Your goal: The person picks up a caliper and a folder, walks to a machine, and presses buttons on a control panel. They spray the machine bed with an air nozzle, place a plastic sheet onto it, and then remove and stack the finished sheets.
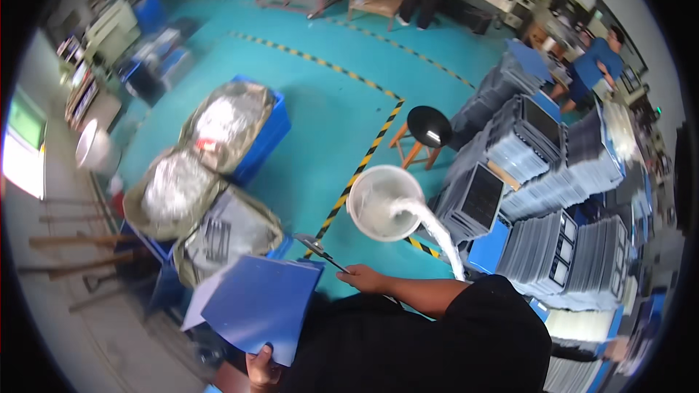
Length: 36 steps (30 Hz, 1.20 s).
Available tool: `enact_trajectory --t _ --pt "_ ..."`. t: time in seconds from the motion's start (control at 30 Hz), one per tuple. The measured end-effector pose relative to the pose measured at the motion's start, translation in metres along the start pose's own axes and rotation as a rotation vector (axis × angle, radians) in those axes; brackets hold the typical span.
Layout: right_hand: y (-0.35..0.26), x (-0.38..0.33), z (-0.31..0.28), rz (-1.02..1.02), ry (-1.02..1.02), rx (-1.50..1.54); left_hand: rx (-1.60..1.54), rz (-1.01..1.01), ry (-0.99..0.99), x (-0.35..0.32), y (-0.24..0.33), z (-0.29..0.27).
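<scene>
My left hand [262,372] sits low in the view and grips the bottom edge of a blue flat sheet [258,306], with a white sheet edge showing behind it. My right hand [364,277] reaches out from a black sleeve and holds a grey metal scissor-like tool [320,251] that points up and to the left, just above the sheet's top right corner. A white round bucket [384,202] stands on the floor beyond the right hand, and a white strip trails out of it.
Three open sacks of silvery parts [196,189] rest on blue crates at the left. Stacks of grey trays [553,175] fill the right side. A black stool [428,127] stands by the yellow-black floor line. Two people work at the far benches.
</scene>
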State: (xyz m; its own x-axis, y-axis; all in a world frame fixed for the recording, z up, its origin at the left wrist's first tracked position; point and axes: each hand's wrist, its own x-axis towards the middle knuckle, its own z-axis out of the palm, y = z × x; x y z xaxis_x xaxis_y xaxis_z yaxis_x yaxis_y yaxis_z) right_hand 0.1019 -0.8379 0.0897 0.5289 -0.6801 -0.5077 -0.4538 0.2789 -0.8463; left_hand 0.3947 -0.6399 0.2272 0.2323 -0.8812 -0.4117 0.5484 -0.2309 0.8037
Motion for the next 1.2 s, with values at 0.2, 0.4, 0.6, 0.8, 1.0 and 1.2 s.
enact_trajectory --t 0.2,0.4,0.6,0.8,1.0,1.2 --pt "-0.050 0.094 -0.104 -0.089 0.192 0.074 -0.036 -0.177 -0.150 0.161 0.042 0.039" --pt "-0.040 0.143 -0.230 -0.033 0.561 -0.201 0.267 -0.488 -0.270 0.369 0.100 0.087" --pt "-0.004 0.177 -0.297 0.196 0.849 -0.094 0.356 -0.485 -0.532 0.553 0.125 0.217" --pt "0.007 0.295 -0.447 0.366 0.828 0.022 0.434 -0.496 -0.741 0.736 0.118 0.398" --pt "-0.065 0.348 -0.676 0.310 0.743 0.608 0.363 -0.630 -0.904 0.877 0.115 0.608" --pt "-0.108 0.360 -0.870 0.131 0.678 1.152 0.470 -0.710 -1.062 1.015 0.092 0.795"
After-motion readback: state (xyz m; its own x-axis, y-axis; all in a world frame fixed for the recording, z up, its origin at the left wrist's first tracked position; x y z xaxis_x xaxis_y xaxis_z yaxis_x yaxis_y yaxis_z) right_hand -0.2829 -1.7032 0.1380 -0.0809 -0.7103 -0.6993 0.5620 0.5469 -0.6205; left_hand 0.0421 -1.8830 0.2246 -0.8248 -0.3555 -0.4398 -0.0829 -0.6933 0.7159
